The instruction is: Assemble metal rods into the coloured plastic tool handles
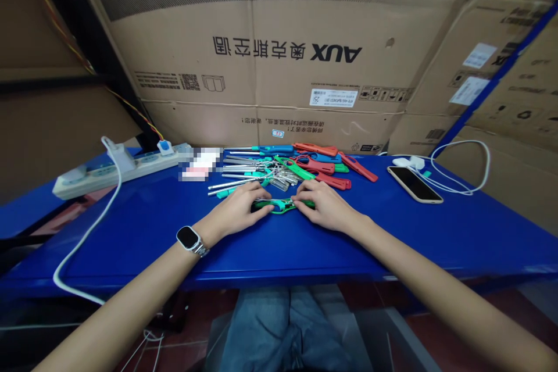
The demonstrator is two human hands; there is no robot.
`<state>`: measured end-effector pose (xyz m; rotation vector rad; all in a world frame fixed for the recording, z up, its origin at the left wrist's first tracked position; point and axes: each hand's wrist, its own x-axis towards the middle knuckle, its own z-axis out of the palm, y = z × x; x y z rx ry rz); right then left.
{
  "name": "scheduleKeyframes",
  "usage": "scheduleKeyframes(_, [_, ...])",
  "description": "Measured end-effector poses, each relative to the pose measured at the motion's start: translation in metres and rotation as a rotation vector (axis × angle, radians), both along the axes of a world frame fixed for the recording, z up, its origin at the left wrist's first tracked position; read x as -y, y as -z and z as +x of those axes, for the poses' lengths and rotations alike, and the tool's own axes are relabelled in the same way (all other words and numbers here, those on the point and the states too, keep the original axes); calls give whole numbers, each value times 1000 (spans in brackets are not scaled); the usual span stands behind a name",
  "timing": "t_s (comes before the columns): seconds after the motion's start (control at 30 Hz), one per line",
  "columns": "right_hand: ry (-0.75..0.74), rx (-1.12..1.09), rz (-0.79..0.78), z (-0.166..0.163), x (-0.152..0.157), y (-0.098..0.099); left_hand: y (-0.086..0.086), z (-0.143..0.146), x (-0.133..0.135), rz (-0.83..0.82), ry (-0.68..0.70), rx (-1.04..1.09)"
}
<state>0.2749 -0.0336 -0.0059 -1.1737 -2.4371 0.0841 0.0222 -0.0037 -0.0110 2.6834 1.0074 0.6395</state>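
Head view: blue table [270,253], cardboard [279,17] behind, left fingers [260,190] and right fingers [306,193] gripping a green lighter [285,206].

Watch [188,238]: left wrist [211,231]; pale case, black rounded-rectangular screen, silvery link band [201,250]
Forearms [414,257]: bare
Left hand [239,207], right hand [326,206]: bare
Trousers [259,331]: faded blue, denim-like, creased

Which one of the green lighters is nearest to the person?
The green lighter held by the left hand and the right hand, in front of the pile; the other green ones lie within that pile.
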Motion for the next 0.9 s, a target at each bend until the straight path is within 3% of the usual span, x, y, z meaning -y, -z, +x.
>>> scheduleKeyframes(0.2, [72, 31, -78, -16, -10, -12, 5, -7, -2, -13, 3, 49])
scheduleKeyframes(0.43, [-71, -27, -222, -30, -29, -14, 6, -5, 0, -16, -12, 80])
scheduleKeyframes(0.63, [-73, -76, -212, -30, -32, -7, 7, -6, 2, 15, -24, 96])
scheduleKeyframes(0.9, [-51, -99, -201, -29, -33, -2, 5, -12, 1, -109, -35, 128])
